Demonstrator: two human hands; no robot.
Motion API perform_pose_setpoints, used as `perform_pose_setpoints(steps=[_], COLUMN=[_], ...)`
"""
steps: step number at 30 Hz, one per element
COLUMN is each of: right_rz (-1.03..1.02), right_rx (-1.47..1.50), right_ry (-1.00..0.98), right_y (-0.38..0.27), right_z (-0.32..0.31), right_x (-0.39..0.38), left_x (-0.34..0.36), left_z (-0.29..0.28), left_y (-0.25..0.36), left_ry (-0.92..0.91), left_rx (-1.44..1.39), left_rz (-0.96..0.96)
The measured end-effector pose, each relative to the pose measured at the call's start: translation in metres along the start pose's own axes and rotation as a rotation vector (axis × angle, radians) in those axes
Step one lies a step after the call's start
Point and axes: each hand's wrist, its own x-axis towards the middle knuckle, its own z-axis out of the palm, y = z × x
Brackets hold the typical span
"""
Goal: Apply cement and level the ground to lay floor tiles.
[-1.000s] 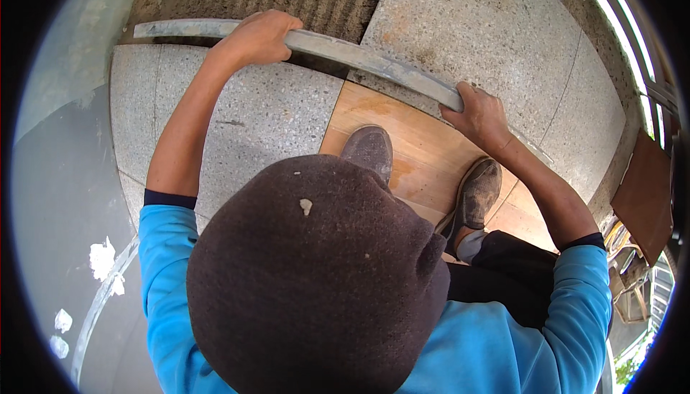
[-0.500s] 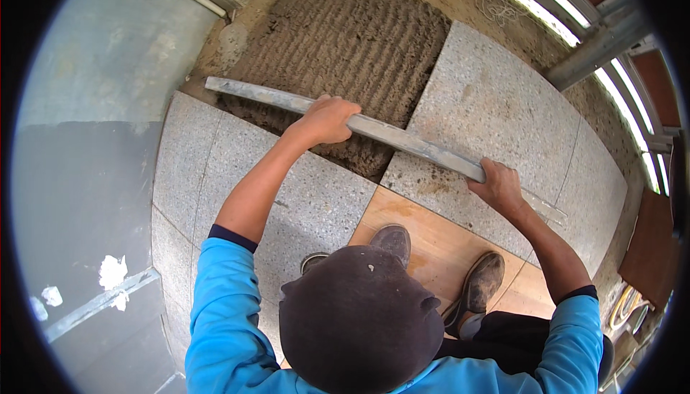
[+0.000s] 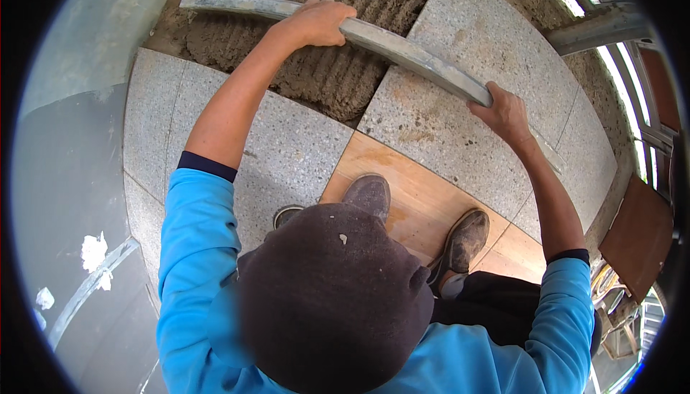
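A long grey metal straightedge bar (image 3: 402, 50) is held crosswise over ridged wet mortar (image 3: 323, 78). My left hand (image 3: 316, 21) closes around it left of its middle, above the mortar. Farther right, my right hand (image 3: 503, 110) is wrapped round the bar above a grey speckled tile (image 3: 467, 49). The bar's left end reaches over the mortar's left edge, and its right end shows beyond my right hand. Whether its underside touches the mortar or tile cannot be made out.
Speckled tiles (image 3: 287, 131) border the mortar on the near side. Shoes stand at wood-patterned tiles (image 3: 413, 178) and speckled tile. A grey-painted wall (image 3: 72, 149) rises at left. At right are a metal post (image 3: 600, 29), a brown panel (image 3: 636, 239) and cluttered items (image 3: 617, 315).
Both hands have pushed the bar farther away across the mortar, uncovering more of its near part. The whole view has shifted, with the floor lower in frame before.
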Motion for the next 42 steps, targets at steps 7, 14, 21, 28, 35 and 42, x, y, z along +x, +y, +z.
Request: perform_pose_setpoints(steps=[7, 14, 21, 28, 35, 42], right_rz=[0.004, 0.015, 0.076, 0.082, 0.093, 0.062], right_rx=[-0.015, -0.025, -0.003, -0.033, 0.031, -0.051], right_ry=[0.05, 0.122, 0.11, 0.12, 0.089, 0.176], right_y=[0.001, 0.016, 0.04, 0.075, 0.101, 0.124], right_z=[0.001, -0.006, -0.024, -0.044, -0.06, -0.076], right_x=[-0.003, 0.02, 0.053, 0.095, 0.143, 0.174], left_x=[-0.006, 0.025, 0.077, 0.12, 0.164, 0.2], left_z=[-0.002, -0.009, -0.03, -0.041, -0.036, -0.046], left_y=[0.017, 0.009, 0.007, 0.006, -0.016, -0.02], left_ry=[0.08, 0.123, 0.155, 0.215, 0.436, 0.47], left_rx=[-0.013, -0.033, -0.038, -0.073, -0.008, 0.052], left_rz=[0.02, 0.026, 0.023, 0.013, 0.014, -0.002])
